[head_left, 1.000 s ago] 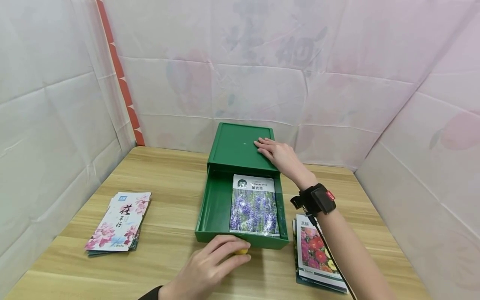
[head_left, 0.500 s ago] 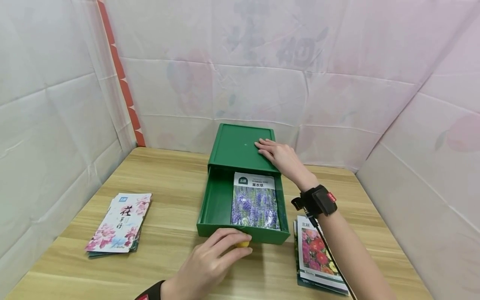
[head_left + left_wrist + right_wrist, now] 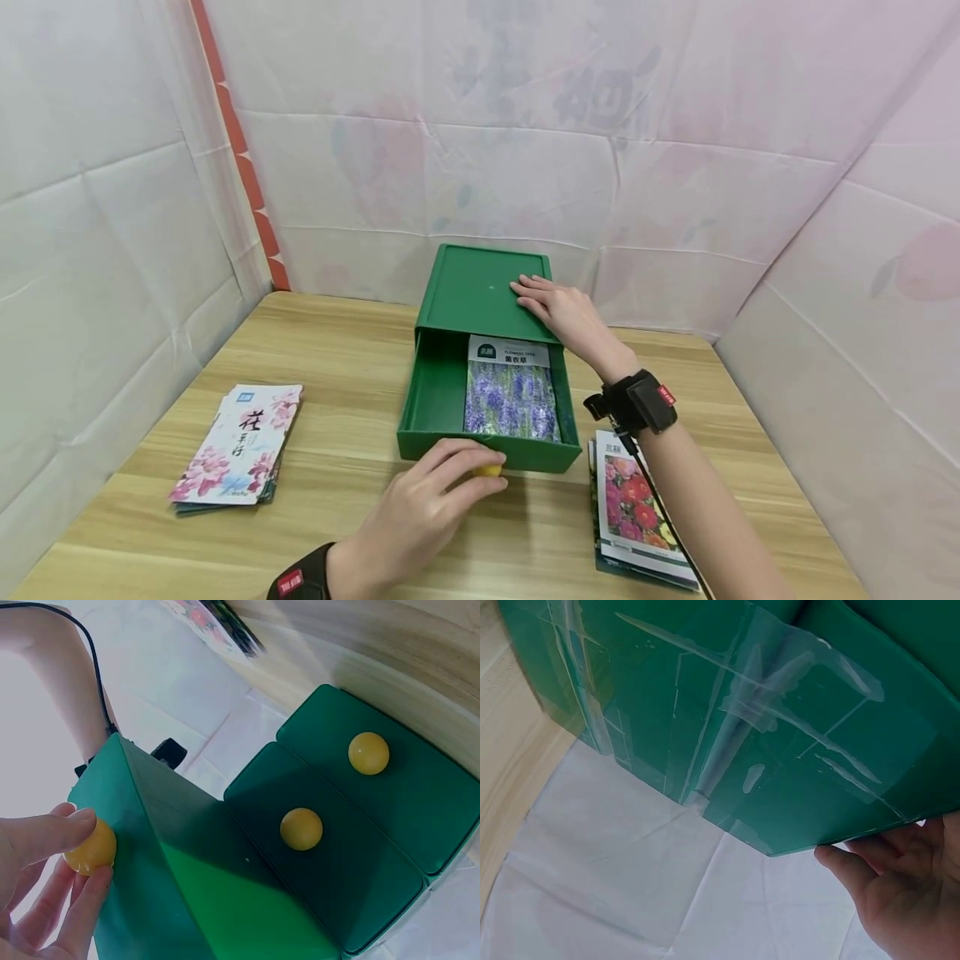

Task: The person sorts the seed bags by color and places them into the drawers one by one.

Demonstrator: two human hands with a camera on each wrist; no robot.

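Green plastic makes up the drawer cabinet (image 3: 480,292) at the far middle of the wooden tabletop (image 3: 345,367), and its drawer (image 3: 423,400) stands pulled partway out toward the person. The left hand (image 3: 420,517) sits at the drawer's front wall, thumb and fingers curled round the small yellow knob (image 3: 487,472); the left wrist view shows that same knob (image 3: 91,847) pinched between fingertips (image 3: 75,823) against the green front. Two more yellow knobs (image 3: 301,829) show in that view on other green fronts, away from the fingers.

Just beyond the left hand, inside the drawer, lies a lavender seed packet (image 3: 512,390), flat, its top edge tucked under the cabinet's lip and its right edge close to the drawer's right wall. The right hand (image 3: 562,312) rests flat on the cabinet's top near the right front corner, fingers straight and spread, grasping nothing; from the right wrist view the fingertips (image 3: 840,862) meet the edge of the green top (image 3: 727,697).

Below the right forearm, just beside the drawer's right front corner, a stack of seed packets (image 3: 637,517) with red flowers on top lies on the tabletop. Well off to the left of the left hand lies another stack of packets (image 3: 238,442), pink blossoms uppermost. White sheeting (image 3: 525,150) walls the tabletop on three sides.
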